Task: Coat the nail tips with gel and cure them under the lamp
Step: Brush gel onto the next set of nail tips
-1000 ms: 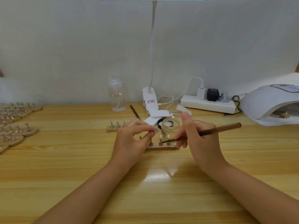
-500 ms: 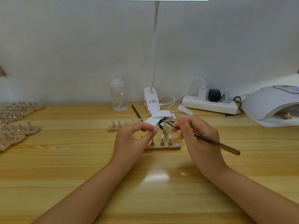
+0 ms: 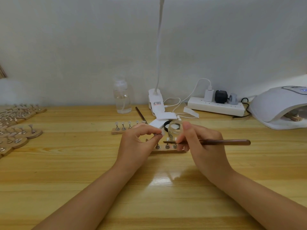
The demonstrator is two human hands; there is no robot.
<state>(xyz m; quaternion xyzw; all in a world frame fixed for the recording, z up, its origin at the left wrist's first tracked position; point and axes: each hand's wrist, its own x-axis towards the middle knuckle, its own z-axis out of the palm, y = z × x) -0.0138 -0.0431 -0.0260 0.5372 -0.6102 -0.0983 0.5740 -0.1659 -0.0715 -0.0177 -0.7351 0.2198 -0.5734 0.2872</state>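
Observation:
My left hand [image 3: 136, 143] pinches a small metal stand with a clear nail tip [image 3: 162, 133] between thumb and forefinger, lifted above the near wooden holder [image 3: 166, 151]. That holder carries three more stands with tips. My right hand [image 3: 204, 143] grips a brown brush [image 3: 224, 142] lying level, its bristle end pointing left towards the held tip. A small clear gel jar [image 3: 175, 129] stands open just behind the holder. The white curing lamp [image 3: 279, 107] sits at the far right with a wooden holder inside its mouth.
A second wooden holder with tips [image 3: 123, 128] lies behind my left hand. Several more holders [image 3: 18, 130] crowd the left edge. A clear bottle [image 3: 122, 100], desk lamp clamp [image 3: 155, 100], power strip [image 3: 216, 107], a spare brush [image 3: 141, 114] and white pads [image 3: 164, 117] line the back.
My right hand drew the brush back out of the jar and swung it level again, bristles now pointing at the tip held in my left hand. The left hand stayed put.

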